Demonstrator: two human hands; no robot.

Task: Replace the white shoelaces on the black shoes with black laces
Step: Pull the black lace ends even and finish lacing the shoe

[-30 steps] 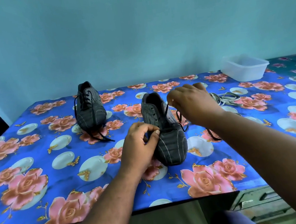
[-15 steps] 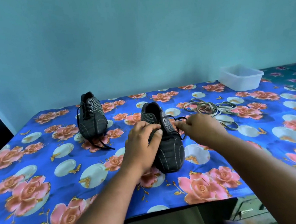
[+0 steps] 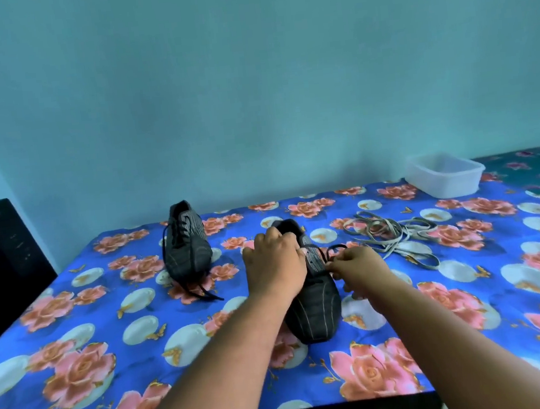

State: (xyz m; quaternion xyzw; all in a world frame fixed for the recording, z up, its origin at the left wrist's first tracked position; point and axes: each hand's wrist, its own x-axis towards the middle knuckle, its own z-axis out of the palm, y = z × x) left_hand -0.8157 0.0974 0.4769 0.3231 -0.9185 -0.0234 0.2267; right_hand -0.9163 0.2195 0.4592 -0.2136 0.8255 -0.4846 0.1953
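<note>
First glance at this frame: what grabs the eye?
The loud blue tablecloth with pink roses dominates the lower half under a plain teal wall. At centre, the left hand grips the near black shoe while the right hand pinches a black lace at its eyelets. A second black shoe stands further back on the left, and a loose heap of pale laces lies to the right before a white tub.

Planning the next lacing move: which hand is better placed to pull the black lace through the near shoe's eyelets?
Right. The right hand already pinches the black lace beside the eyelets, while the left hand grips the near shoe, steadying it.
</note>
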